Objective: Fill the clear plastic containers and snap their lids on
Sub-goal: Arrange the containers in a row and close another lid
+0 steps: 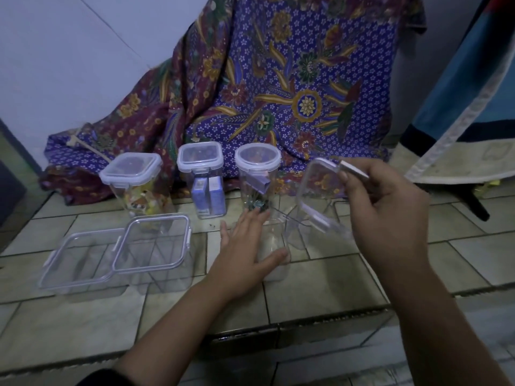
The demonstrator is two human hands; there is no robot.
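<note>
My left hand point(248, 246) wraps around an empty clear container point(274, 240) that stands on the tiled floor, thumb on its near side and fingers on its far side. My right hand point(387, 210) holds a clear square lid point(317, 199) by one latch flap, tilted in the air just right of and above that container. Three clear containers stand behind with lids on: a square one point(131, 185) with colourful bits, one point(202, 182) with blue boxes, and a round one point(257, 176) with dark small pieces at its bottom.
At the left, a large clear rectangular container point(80, 263) lies low on the tiles, with a clear lid point(153, 243) tilted over a second one beside it. A patterned purple cloth point(278, 87) drapes behind. A step edge point(250, 332) runs across the near floor.
</note>
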